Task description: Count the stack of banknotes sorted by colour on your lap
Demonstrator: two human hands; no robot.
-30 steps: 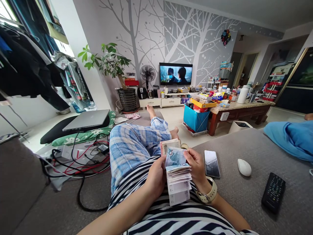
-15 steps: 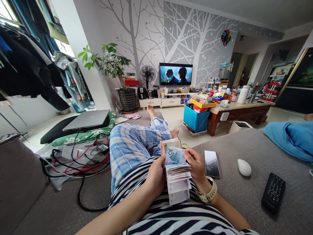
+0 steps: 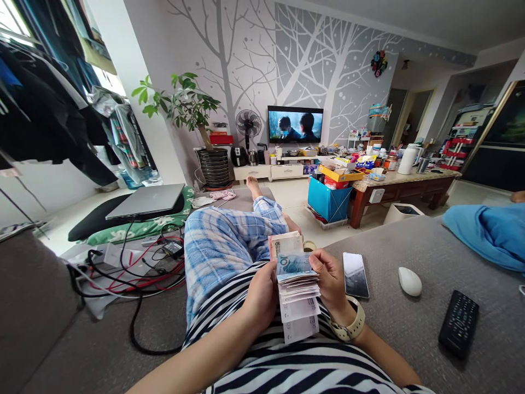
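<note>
A stack of banknotes (image 3: 299,293) is held between my hands above my lap, several notes fanned downward toward me. My left hand (image 3: 262,290) is closed on the left side of the stack, thumb near its upper edge. My right hand (image 3: 328,276), with a pale watch (image 3: 348,323) on the wrist, pinches the right edge of a blue ten note (image 3: 293,264). Behind that note a brownish and pinkish group of notes (image 3: 286,243) sticks up. My fingers beneath the stack are hidden.
On the sofa to my right lie a phone (image 3: 355,275), a white mouse (image 3: 410,281) and a black remote (image 3: 458,323). Tangled cables (image 3: 135,273) and a closed laptop (image 3: 145,201) are at left. Ahead stand a blue box (image 3: 328,200) and a cluttered table (image 3: 410,178).
The blue ten note has bent down toward me, showing more of the brownish notes behind it. Both hands stay in nearly the same place.
</note>
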